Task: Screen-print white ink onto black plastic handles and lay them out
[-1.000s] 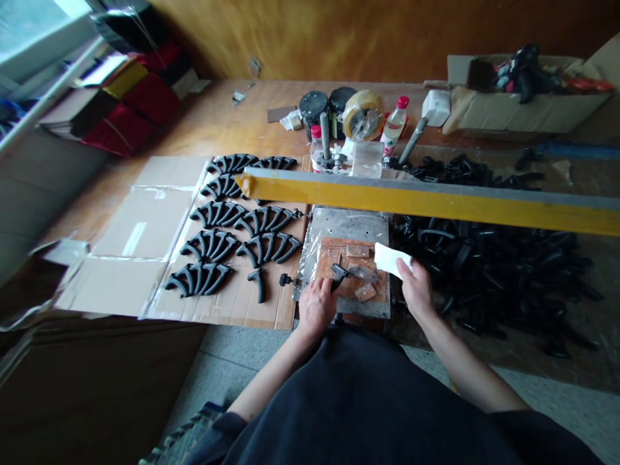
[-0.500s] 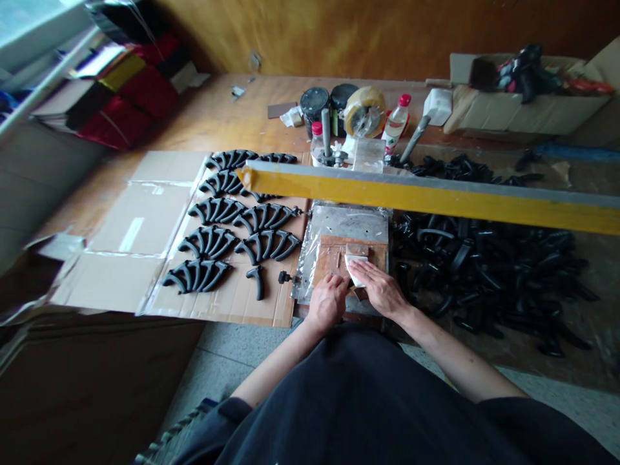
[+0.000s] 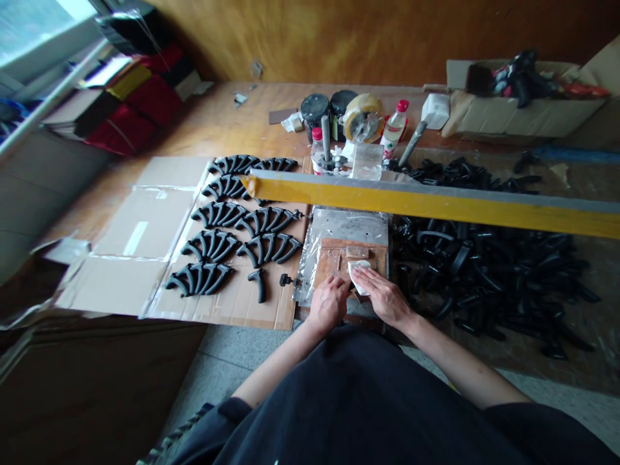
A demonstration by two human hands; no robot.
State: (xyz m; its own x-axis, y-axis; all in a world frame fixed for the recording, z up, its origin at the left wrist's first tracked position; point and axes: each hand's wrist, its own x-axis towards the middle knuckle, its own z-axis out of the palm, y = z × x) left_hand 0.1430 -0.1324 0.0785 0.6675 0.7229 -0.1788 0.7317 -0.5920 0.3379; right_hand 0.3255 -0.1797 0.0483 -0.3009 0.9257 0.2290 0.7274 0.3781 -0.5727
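Observation:
My right hand point(image 3: 387, 298) presses a folded white cloth point(image 3: 356, 274) down with its fingers, over a reddish-brown board point(image 3: 329, 255). Beside it my left hand point(image 3: 329, 303) is curled closed at the board's near edge. A small dark bit shows between the two hands, but what my left fingers grip is hidden. The board lies on a grey metal plate point(image 3: 349, 223) and carries a small wooden block point(image 3: 357, 252). To the left, black curved handles point(image 3: 201, 279) lie fanned in rows on flattened cardboard point(image 3: 116, 226), with one single handle point(image 3: 260, 285) nearest me.
A yellow-and-grey bar point(image 3: 436, 203) crosses above the plate. On the right lies a heap of black parts point(image 3: 494, 278). Behind stand dark jars point(image 3: 314, 111), a tape roll point(image 3: 362, 117), a red-capped bottle point(image 3: 396, 126) and an open cardboard box point(image 3: 523, 116). A black knob point(image 3: 285, 279) sticks out left.
My right hand and the white cloth have shifted slightly to the right, and the cloth lies differently under the fingers. My left hand stays in about the same place.

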